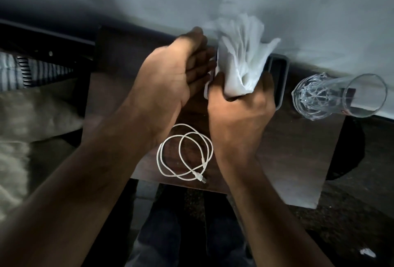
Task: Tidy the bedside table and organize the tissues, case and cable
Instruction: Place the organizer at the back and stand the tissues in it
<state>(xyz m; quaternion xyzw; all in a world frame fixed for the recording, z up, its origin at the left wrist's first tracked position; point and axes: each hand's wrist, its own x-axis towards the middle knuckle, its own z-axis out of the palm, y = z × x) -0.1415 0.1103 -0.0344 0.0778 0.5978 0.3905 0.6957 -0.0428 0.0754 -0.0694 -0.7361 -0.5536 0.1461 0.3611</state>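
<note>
- At the far left lies bedding (19, 70), striped and rumpled, just beside the bedside table (298, 160).
- The left hand (177, 74) is open, fingers apart, palm turned toward the tissues — likely ready to smooth or gather them.
- The cable (184, 155) lies loosely coiled on the table's near edge, untouched.
- The right hand (238, 113) is clenched around the tissues (241, 57), bunching them at the base so they fan upward.
- A grey case (281, 83), mostly hidden, sits behind that hand.
- A glass (339, 96) stands far right.
</note>
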